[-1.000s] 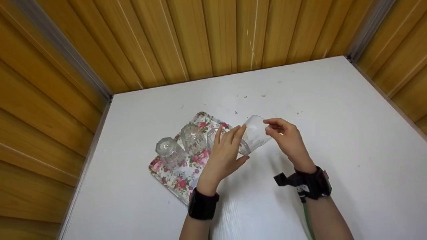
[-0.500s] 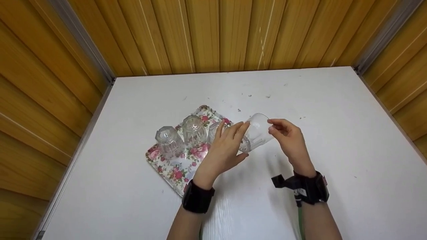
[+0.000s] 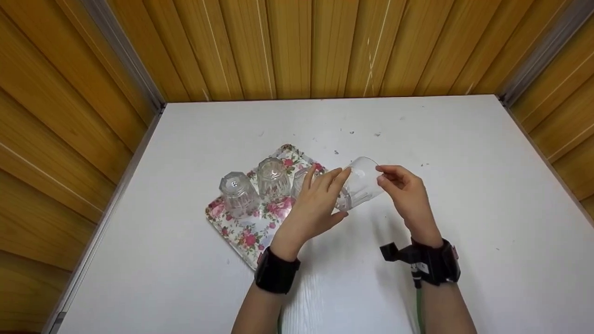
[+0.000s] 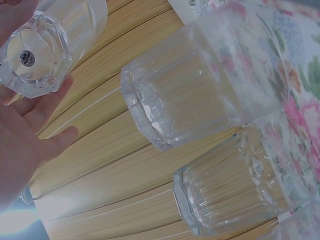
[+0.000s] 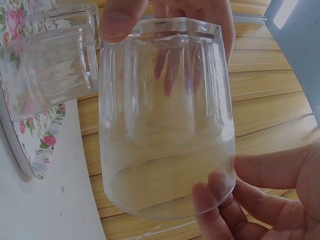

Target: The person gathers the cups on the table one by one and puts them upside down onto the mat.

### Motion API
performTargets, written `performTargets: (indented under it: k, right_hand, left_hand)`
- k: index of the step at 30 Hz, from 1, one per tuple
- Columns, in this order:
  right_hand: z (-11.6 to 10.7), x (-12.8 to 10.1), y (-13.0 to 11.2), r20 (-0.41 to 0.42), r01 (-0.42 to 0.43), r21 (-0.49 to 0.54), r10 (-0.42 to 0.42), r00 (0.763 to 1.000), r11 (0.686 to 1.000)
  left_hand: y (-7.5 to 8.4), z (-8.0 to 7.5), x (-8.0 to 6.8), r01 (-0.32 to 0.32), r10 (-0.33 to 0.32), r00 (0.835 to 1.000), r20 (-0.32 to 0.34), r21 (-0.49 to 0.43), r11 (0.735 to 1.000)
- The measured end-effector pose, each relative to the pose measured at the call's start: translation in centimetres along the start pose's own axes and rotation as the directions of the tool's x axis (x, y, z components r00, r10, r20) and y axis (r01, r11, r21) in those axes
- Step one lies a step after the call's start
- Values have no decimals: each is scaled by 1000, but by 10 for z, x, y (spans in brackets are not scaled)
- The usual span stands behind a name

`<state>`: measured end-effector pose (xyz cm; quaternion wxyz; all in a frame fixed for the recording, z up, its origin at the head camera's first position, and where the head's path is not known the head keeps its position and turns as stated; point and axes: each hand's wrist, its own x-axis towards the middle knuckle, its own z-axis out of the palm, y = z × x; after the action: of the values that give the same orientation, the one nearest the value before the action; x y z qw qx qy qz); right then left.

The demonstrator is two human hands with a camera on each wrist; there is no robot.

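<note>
A clear drinking glass with a faceted base is held tilted between both hands, over the table beside the tray's right corner. My left hand grips it round the base end; in the right wrist view its thumb lies on the near side and its fingers show through the glass. The right hand pinches the rim between thumb and fingers. On the left wrist side, a small dark round sticker shows on the base. Three similar glasses stand upside down on the flowered tray, one partly hidden behind my left hand.
The tray lies angled on a white table, left of the hands. Small dark specks dot the tabletop toward the back. Wood-patterned panels wall the table at the back and sides. A green cable runs along the right forearm.
The head view has shifted, levelling the table's back edge. Both hands keep the same hold on the glass, which stays tilted at nearly the same place beside the tray.
</note>
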<state>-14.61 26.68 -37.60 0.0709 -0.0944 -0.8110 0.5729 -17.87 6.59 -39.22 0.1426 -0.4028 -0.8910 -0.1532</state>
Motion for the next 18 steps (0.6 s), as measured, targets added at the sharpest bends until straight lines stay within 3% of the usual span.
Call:
performTargets:
  k: [18]
  right_hand:
    - [1, 0, 1, 3, 6, -24, -6, 1000, 1000]
  left_hand:
    - [-1, 0, 0, 4, -4, 1000, -5, 1, 1000]
